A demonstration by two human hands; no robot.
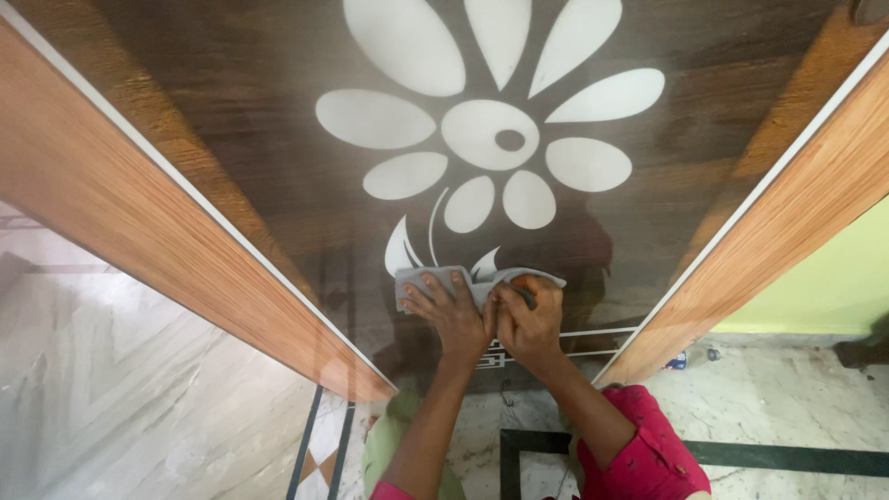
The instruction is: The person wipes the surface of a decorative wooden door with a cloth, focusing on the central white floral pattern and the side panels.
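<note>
grey cloth [468,281] under both hands' fingers [435,289]

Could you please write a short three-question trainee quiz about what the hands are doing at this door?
1. True or false: both hands press the grey cloth against the dark door panel.
2. Where is the cloth? A) on the marble floor B) just below the white flower inlay C) on the orange frame
3. Which hand's fingers are spread flat?

Key: 1 true. 2 B. 3 the left hand; the right hand is curled.
</note>
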